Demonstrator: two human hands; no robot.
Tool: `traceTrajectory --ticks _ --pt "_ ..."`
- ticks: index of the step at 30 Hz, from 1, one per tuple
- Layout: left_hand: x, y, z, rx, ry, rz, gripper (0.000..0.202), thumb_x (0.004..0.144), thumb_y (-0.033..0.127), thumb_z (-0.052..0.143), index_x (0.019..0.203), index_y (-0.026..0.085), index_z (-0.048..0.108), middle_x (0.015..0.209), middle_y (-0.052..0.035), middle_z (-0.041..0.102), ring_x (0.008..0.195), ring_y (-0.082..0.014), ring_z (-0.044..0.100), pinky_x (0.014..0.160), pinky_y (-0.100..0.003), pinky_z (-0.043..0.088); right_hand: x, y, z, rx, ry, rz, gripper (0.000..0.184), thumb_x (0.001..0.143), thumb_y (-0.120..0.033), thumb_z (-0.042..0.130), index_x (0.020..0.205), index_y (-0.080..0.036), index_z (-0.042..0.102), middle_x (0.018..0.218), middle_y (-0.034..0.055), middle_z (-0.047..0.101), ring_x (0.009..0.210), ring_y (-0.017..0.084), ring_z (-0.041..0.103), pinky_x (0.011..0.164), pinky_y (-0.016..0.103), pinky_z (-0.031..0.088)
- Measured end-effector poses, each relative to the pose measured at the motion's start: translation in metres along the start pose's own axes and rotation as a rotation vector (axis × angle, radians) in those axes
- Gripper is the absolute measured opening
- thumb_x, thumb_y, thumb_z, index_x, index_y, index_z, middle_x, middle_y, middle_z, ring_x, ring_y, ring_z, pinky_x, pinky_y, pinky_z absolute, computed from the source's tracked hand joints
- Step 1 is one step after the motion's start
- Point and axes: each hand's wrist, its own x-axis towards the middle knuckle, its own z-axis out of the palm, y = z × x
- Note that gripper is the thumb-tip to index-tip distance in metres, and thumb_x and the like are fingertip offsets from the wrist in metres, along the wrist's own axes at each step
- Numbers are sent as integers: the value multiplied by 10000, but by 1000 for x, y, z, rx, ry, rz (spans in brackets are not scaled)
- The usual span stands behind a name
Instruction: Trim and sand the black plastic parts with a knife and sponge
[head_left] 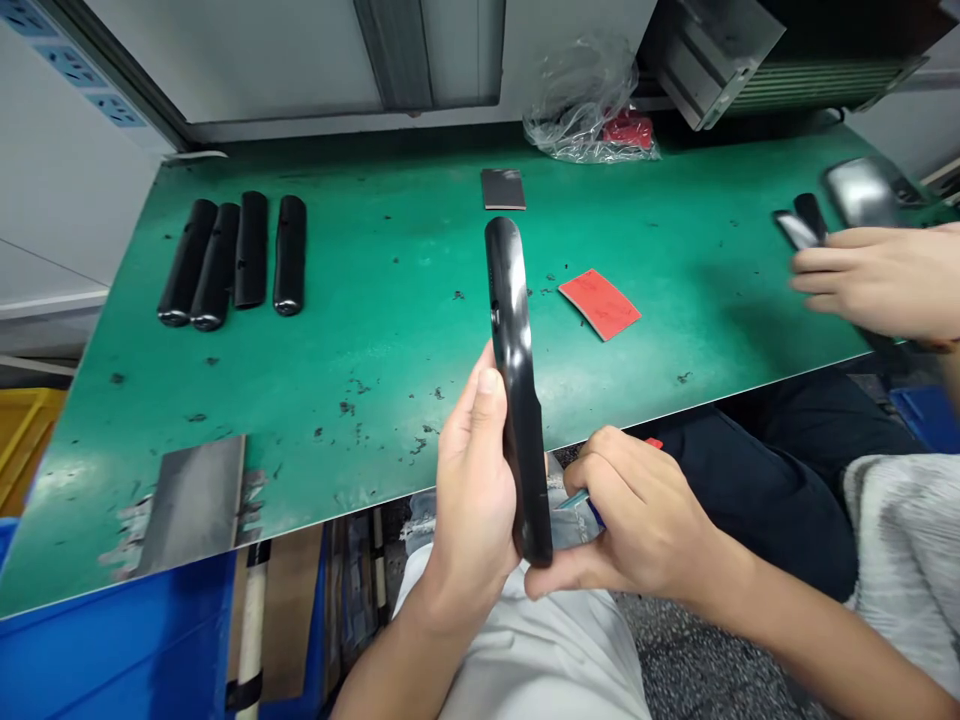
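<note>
My left hand (476,470) is closed around a long, glossy black plastic handle-shaped part (517,390), held nearly upright over the table's front edge. Curled fingers of my right hand (637,510) grip a small blue-handled tool with a thin pointed tip (574,500), mostly hidden in the palm. The right thumb reaches under the part's lower end and seems to touch it. Past the part's top lies a small dark grey square pad (503,189). A red rectangular sheet (600,304) rests to the right of the part.
Several similar black parts (252,250) lie at the left of the green table (360,370). A metal plate (195,505) is fixed at the front left edge. Clear plastic bag (585,100) stands at the back. At right, a co-worker's hand (885,280) is among black pieces. Blue bin (120,640) below.
</note>
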Motion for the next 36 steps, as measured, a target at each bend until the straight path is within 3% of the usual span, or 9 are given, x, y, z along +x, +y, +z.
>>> traceTrajectory --ticks 6,14,23,31,36 --pt "0 -2 -4 41 17 60 467 1000 562 632 1421 361 664 690 61 270 559 -85 218 458 -176 294 0 1 0 24 11 18 578 988 -738 549 819 -185 542 668 -3 511 615 169 501 561 339 373" --pt "-2 1 -5 37 21 62 458 981 568 652 1404 393 679 674 57 350 529 -82 266 459 -185 317 -3 2 2 52 -1 36 643 953 -817 491 816 -190 530 664 -7 493 615 167 484 563 340 368" --pt "-4 3 -3 23 23 78 470 971 557 676 1409 386 680 643 72 344 491 -64 254 434 -169 330 -2 2 6 85 7 47 621 960 -801 505 821 -196 522 667 -14 496 615 156 475 567 329 362" --pt "-4 1 -4 17 74 33 476 966 559 681 1408 382 680 664 65 399 497 -59 380 436 -170 383 -3 -2 5 162 23 76 593 996 -764 480 836 -195 515 686 -24 494 618 131 465 572 293 362" --pt "-4 0 -4 6 74 -17 557 968 579 666 1483 377 605 671 71 373 494 -62 353 421 -174 345 -6 -3 8 199 27 93 591 993 -764 486 844 -192 515 699 -25 488 629 129 455 579 290 359"
